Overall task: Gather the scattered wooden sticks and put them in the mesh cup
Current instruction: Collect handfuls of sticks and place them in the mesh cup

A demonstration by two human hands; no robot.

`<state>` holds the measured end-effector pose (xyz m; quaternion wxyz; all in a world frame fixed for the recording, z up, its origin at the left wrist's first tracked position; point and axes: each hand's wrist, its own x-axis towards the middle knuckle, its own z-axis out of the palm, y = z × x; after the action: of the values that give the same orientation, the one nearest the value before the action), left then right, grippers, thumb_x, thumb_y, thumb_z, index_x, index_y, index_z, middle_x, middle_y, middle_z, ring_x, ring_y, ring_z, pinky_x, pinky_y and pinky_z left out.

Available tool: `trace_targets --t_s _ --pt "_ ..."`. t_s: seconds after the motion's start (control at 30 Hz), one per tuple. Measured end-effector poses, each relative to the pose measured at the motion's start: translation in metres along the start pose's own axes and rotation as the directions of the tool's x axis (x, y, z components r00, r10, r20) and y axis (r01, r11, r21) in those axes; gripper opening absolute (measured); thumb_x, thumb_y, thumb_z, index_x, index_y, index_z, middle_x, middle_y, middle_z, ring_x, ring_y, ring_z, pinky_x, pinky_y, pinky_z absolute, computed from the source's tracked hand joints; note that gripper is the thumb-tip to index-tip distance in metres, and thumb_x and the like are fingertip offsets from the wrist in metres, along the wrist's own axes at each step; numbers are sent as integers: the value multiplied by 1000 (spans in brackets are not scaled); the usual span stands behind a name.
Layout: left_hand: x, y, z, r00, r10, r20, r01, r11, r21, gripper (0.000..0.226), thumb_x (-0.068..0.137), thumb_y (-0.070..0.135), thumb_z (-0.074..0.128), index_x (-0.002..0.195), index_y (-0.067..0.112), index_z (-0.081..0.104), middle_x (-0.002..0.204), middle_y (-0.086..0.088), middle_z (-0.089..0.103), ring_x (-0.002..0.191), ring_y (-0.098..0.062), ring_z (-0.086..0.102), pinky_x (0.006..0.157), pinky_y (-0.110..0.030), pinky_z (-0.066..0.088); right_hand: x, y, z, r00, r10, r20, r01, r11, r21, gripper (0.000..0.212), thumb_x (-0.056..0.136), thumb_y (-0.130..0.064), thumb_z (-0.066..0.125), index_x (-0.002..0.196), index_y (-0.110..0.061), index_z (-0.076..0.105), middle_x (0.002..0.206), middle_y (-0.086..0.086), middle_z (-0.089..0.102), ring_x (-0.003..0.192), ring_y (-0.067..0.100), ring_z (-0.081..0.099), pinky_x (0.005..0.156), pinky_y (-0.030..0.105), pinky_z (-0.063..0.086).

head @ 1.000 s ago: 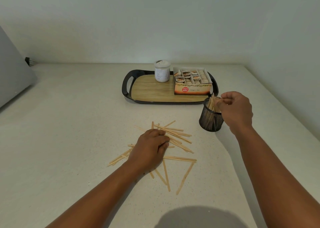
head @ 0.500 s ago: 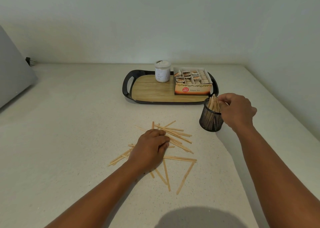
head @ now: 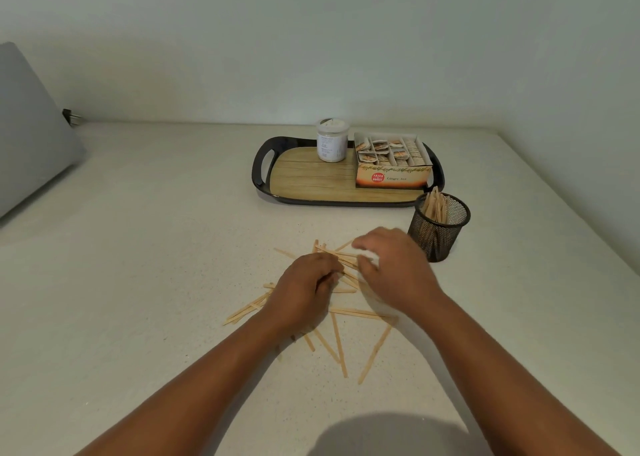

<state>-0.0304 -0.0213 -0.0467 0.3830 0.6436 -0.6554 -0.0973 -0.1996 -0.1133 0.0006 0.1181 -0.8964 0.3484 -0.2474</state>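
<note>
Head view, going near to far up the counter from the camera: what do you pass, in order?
Loose sticks → left hand → mesh cup → tray → jar.

Pale, flat wooden sticks (head: pixel 360 312): bare, matt. Black wire-mesh cup (head: pixel 439 226): metal, open weave. Oval black tray (head: pixel 261 178): glossy rim, wood-grain floor. Orange tea box (head: pixel 392 176): printed card. Speckled off-white countertop (head: pixel 145 282): smooth, matt.

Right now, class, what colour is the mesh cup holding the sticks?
Black, seen in the head view: the black wire mesh cup.
</note>
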Motion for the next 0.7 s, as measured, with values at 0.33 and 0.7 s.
trace_targets --t_s 0.33,0.7 --pt "10 -5 -20 962 -274 -9 262 928 -265 40 98 -5 50 117 23 70 115 11 71 108 4 63 89 -11 48 4 3 26 938 138 319 -94 984 -148 18 100 -33 58 84 -27 52 100 -6 51 97 21 48 71 35 39" --pt "14 -20 -18 993 -74 87 61 987 150 29 93 -2 63 119 6 74 121 -11 70 110 -23 64 91 -18 43 10 1 28 946 119 301 -94 991 -96 21 94 -8 55 93 -20 72 88 0 64 80 19 59 69 40 54"
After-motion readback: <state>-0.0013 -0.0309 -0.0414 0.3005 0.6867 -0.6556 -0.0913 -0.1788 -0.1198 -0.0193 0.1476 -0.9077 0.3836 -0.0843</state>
